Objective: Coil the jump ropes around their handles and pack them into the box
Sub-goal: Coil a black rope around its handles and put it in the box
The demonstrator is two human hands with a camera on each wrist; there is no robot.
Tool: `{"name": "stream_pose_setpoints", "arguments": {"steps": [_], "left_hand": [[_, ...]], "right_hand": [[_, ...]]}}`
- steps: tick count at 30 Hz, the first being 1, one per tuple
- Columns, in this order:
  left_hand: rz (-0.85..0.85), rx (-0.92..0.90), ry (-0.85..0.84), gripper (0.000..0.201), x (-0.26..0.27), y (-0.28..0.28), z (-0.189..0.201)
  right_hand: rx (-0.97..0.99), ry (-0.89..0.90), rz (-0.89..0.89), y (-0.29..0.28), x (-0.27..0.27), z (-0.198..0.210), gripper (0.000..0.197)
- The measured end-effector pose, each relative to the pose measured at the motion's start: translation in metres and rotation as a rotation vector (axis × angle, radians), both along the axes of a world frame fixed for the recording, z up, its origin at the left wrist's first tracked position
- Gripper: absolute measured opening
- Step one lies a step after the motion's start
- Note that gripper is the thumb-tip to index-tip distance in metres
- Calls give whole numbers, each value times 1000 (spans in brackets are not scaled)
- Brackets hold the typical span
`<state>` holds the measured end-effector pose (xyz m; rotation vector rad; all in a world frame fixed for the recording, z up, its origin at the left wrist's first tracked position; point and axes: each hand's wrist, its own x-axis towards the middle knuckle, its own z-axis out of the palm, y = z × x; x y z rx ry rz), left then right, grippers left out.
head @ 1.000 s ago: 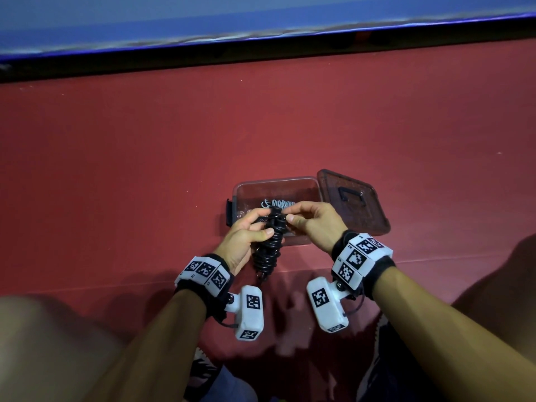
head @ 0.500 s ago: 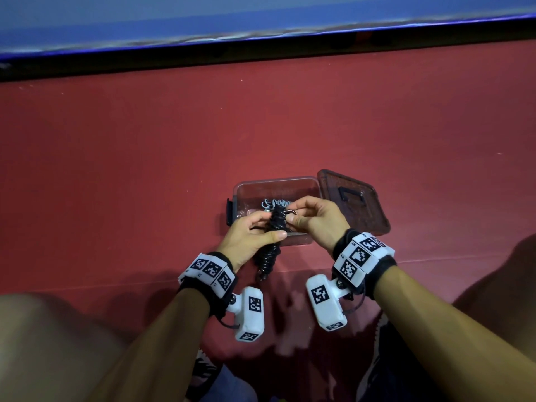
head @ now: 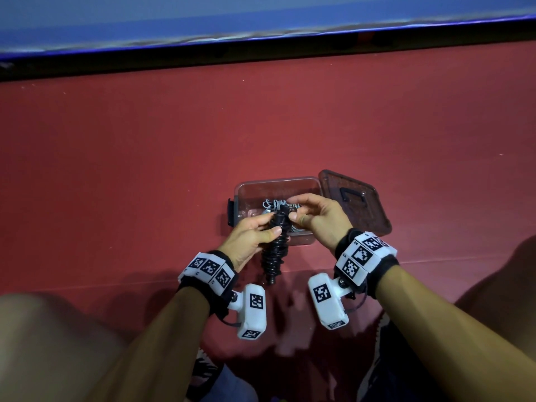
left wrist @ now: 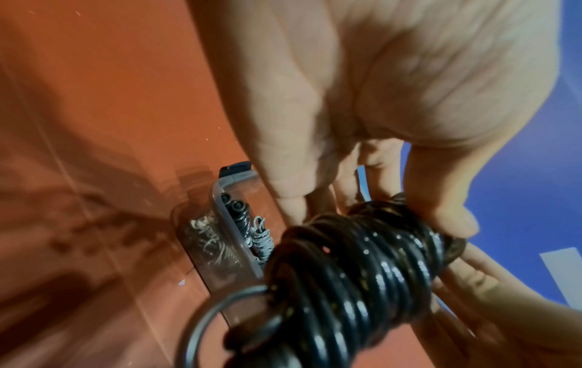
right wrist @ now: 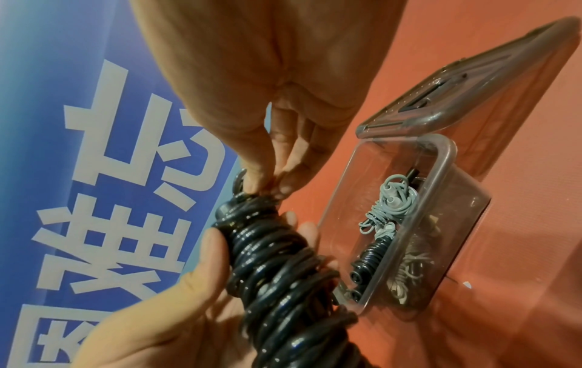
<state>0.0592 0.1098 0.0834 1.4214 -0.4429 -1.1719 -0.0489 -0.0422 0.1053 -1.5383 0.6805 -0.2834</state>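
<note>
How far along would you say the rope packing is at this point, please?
Done: a grey coiled rope and a black one already lie in the clear box, its lid open. In hand: the left hand grips another black coiled jump rope while the right hand pinches its top end. Left: placing it inside.

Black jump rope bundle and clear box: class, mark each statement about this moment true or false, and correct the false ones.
1. The left hand grips the black coiled jump rope. True.
2. The clear box is closed by its lid. False: the lid lies open beside the box's right side.
3. The right hand pinches the top end of the black rope. True.
4. The box holds nothing. False: a grey coiled rope and another black rope lie inside.
5. The black rope in the hands rests on the red floor. False: both hands hold it up in front of the box.
</note>
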Motion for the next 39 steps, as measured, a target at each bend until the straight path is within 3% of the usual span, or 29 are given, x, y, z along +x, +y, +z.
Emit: {"name": "stream_pose_setpoints", "arguments": {"steps": [8,14,18,25,34,39], "left_hand": [[-4,5,8,54,1,2,4],[-12,-4,1,51,1,2,6],[-29,-9,-7,37,-1,2,8],[-34,-18,4,44,0,2,11],[-62,-70,-77,65,-3,-1,14],[-128,-56,-170,61,-6,-1,15]], "right_hand": [[153,-36,-26,5,2,2,24],[141,-32,-72,7,2,3,18],[152,-44,-104,7,4,4,21],[314,-100,-101,5,5,4,19],[273,-26,-154,1,7,1,24],[277,6,-189,1,10,-7,24]]}}
